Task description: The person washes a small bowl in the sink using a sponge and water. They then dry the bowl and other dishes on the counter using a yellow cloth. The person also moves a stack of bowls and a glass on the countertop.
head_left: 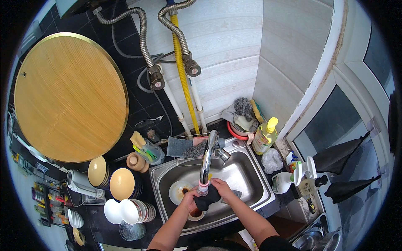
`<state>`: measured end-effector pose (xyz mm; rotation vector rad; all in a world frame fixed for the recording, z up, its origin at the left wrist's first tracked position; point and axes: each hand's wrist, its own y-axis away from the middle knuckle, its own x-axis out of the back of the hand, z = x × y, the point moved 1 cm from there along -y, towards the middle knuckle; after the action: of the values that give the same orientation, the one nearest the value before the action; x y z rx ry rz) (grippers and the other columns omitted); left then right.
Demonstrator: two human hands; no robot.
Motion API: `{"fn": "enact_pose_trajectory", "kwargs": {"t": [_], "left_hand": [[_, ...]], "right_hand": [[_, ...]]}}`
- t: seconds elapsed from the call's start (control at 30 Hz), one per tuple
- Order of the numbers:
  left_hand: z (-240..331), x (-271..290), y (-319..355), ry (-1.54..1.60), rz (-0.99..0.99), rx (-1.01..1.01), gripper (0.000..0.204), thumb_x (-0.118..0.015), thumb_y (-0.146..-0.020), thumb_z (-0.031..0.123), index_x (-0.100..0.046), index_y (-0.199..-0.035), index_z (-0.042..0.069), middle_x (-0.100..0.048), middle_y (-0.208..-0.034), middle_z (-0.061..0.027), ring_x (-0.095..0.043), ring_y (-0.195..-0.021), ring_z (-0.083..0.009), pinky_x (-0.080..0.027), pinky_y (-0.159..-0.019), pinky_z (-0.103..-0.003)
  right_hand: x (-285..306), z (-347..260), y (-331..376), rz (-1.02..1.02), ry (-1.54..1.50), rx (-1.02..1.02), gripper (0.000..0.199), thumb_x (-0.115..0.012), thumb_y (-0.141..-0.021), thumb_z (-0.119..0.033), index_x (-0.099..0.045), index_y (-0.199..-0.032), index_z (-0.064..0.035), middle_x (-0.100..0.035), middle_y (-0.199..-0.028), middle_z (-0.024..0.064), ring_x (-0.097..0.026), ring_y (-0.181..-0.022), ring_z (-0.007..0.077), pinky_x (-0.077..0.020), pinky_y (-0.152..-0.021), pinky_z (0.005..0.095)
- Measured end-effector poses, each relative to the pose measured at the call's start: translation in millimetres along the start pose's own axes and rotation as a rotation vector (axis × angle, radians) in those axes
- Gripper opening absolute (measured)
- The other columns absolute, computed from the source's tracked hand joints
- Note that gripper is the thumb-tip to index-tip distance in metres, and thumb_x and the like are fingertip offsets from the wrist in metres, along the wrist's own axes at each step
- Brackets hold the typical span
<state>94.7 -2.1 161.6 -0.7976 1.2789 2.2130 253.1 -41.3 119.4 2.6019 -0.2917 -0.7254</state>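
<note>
- Black cloth (208,198): I see it bunched between the two hands, directly under the tap's mouth; its longer direction appears to slant from near the left wrist, forward and rightward.
- Left hand (190,201): closed on the cloth's left side, fingertips partly hidden from me.
- Right hand (223,190): closed on the cloth's forward right edge. Both hands touch it, so I count neither as nearer.
- Tap (206,163): arches toward the hands from beyond them, its pink-ringed end just above the cloth; I cannot tell whether water runs.
- White plate (176,193): lies just left of the left hand, stained brown.
- Small bowl (196,215): sits below the cloth, on the wearer's side, holding dark liquid.
- Steel sink (250,169): surrounds all of these, its barer floor to the right of the hands.
- Farther out, I note stacked white bowls (137,211) well left, a yellow-capped bottle (264,137) forward right, and a tiled wall (226,46) beyond.
</note>
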Motion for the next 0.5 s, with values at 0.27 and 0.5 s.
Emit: {"fn": "enact_pose_trajectory", "kwargs": {"t": [0.27, 0.5], "left_hand": [[-19, 63, -48, -0.397, 0.561, -0.144, 0.036, -0.047, -0.081, 0.023, -0.048, -0.113, 0.005, -0.054, -0.108, -0.0093, -0.048, -0.105, -0.0232, -0.036, -0.088, -0.036], [-8, -23, -18, -0.065, 0.231, 0.039, 0.063, -0.033, -0.079, 0.064, -0.052, -0.109, 0.012, -0.052, -0.114, -0.0088, -0.047, -0.105, -0.0270, -0.033, -0.091, -0.044]], "right_hand": [[-21, 11, -17, 0.212, 0.306, 0.381, 0.032, -0.062, -0.076, -0.018, -0.051, -0.101, -0.0003, -0.058, -0.086, 0.0100, -0.053, -0.077, 0.0157, -0.0430, -0.073, 0.0265], [-37, 14, 4, -0.166, 0.297, 0.233, 0.049, -0.070, -0.070, -0.019, -0.047, -0.110, -0.0024, -0.055, -0.101, 0.0092, -0.052, -0.092, 0.0159, -0.0403, -0.082, 0.0286]]}}
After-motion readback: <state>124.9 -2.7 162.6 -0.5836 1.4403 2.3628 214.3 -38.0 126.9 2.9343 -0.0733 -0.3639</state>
